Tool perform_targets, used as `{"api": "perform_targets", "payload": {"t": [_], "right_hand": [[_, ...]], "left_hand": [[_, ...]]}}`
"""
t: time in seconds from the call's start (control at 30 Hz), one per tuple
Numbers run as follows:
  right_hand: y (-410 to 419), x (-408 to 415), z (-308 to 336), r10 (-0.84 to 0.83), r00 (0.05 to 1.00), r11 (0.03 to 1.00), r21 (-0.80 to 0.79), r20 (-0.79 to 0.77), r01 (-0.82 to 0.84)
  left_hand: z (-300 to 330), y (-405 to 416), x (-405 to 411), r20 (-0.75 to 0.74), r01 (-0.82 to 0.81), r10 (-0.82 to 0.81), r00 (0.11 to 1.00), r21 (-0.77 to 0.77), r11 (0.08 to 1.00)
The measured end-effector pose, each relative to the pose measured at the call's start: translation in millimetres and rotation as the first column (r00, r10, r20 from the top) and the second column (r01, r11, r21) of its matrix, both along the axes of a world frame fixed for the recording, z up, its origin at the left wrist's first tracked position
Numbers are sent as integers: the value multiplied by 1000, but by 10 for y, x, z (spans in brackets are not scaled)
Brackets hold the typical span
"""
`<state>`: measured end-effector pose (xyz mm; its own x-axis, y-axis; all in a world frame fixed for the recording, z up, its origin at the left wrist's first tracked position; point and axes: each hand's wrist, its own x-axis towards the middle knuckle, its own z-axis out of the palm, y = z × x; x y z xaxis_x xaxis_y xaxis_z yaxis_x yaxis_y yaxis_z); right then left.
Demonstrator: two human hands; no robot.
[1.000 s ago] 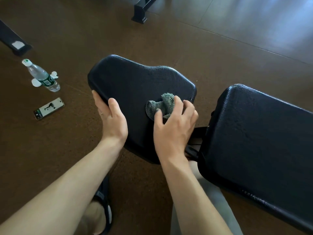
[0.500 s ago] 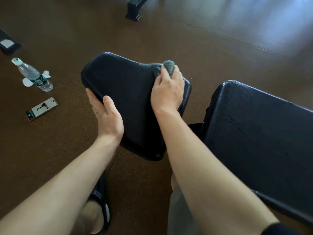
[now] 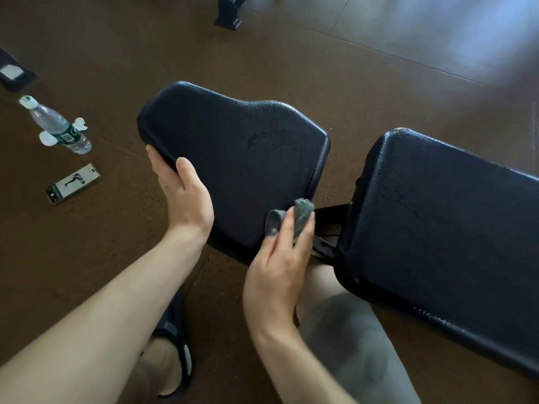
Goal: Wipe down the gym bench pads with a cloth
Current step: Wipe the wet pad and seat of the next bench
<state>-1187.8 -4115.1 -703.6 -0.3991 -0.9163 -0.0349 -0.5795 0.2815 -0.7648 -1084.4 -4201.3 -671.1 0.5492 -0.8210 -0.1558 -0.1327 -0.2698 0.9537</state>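
Note:
A black seat pad (image 3: 233,153) with a textured surface fills the middle of the view, and a longer black back pad (image 3: 443,234) lies to its right. My left hand (image 3: 183,196) grips the seat pad's near left edge, thumb on top and fingers underneath. A bunched grey-green cloth (image 3: 294,218) is held by my right hand (image 3: 280,258) against the seat pad's near right corner, beside the gap between the two pads. Faint wipe streaks show on the seat pad's middle.
A plastic water bottle (image 3: 55,126) and a phone (image 3: 73,183) lie on the brown floor at the left. Black equipment feet stand at the top (image 3: 230,13) and far left (image 3: 14,74). My slippered foot (image 3: 172,345) and knee (image 3: 350,330) are below the pads.
My right hand carried the cloth from the pad's middle up to its far right edge, then back down to the near right corner. My left hand kept its grip on the left edge.

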Motion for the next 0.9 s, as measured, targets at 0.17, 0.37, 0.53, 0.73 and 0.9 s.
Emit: {"api": "perform_targets", "payload": {"t": [0.17, 0.37, 0.53, 0.73, 0.9], "right_hand": [[-262, -61, -29, -3, 999, 999, -42, -37, 1], [-1403, -270, 155, -224, 972, 965, 158, 71, 211], [-1041, 330, 244, 227, 945, 938, -207, -236, -277], [-137, -145, 71, 577, 744, 714, -234, -337, -660], [-748, -435, -101, 57, 998, 987, -150, 26, -53]], "left_hand": [[-9, 4, 15, 6, -3, 3, 1000, 6, 1000], [-13, -14, 10, -35, 6, -5, 999, 10, 1000], [-67, -70, 81, -78, -35, 33, 996, -26, 999], [-97, -24, 304, -303, 78, -105, 947, -100, 992], [-62, 2, 242, -292, 99, -127, 948, -110, 989]]}}
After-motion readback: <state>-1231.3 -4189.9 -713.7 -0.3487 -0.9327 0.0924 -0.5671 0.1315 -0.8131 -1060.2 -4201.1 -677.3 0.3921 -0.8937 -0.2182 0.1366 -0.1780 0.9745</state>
